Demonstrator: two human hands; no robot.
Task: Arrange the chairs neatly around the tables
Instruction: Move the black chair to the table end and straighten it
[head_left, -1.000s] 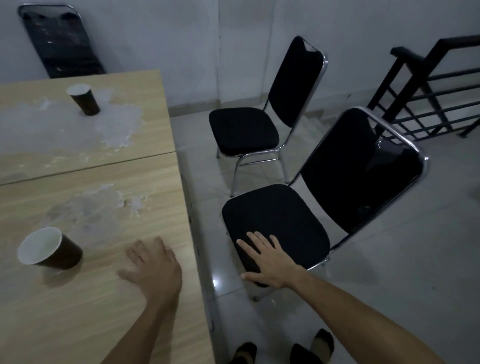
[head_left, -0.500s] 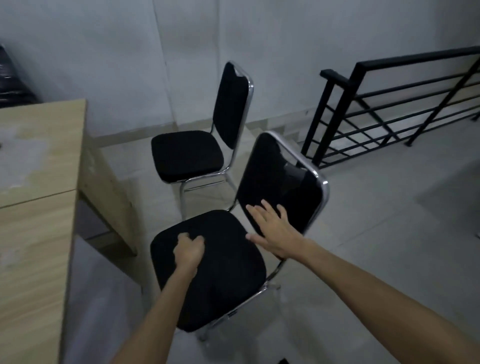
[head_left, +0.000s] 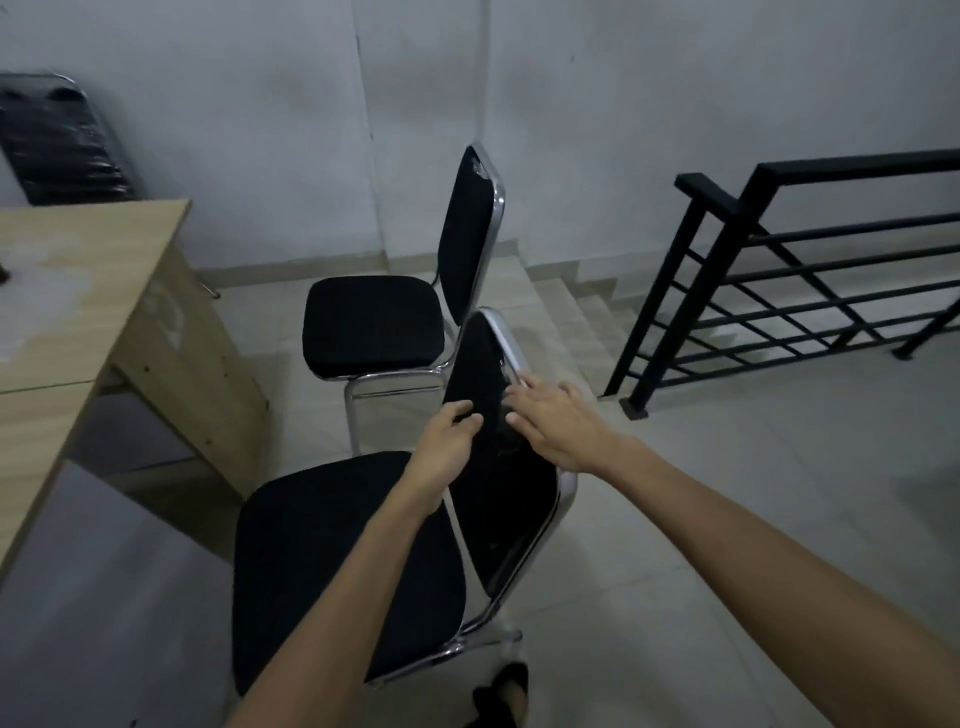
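The near black chair (head_left: 337, 566), padded with a chrome frame, stands on the floor right of the wooden table (head_left: 88, 270), seat towards the table. My left hand (head_left: 444, 441) curls its fingers over the left edge of the backrest (head_left: 498, 499). Fingers spread, my right hand (head_left: 558, 426) rests against the backrest's upper right chrome rim. A second identical chair (head_left: 371, 325) stands just behind, its seat also facing the table, a gap between it and the table.
A third chair (head_left: 57, 140), wrapped in plastic, stands behind the table by the wall. Descending stairs (head_left: 587, 312) and a black metal railing (head_left: 779, 270) lie right of the chairs. My foot (head_left: 504, 691) is by the near chair's rear leg.
My left hand went from the table to the seat, then up onto the backrest's left edge. My right hand rose from the seat to the backrest's upper rim. The view swung right.
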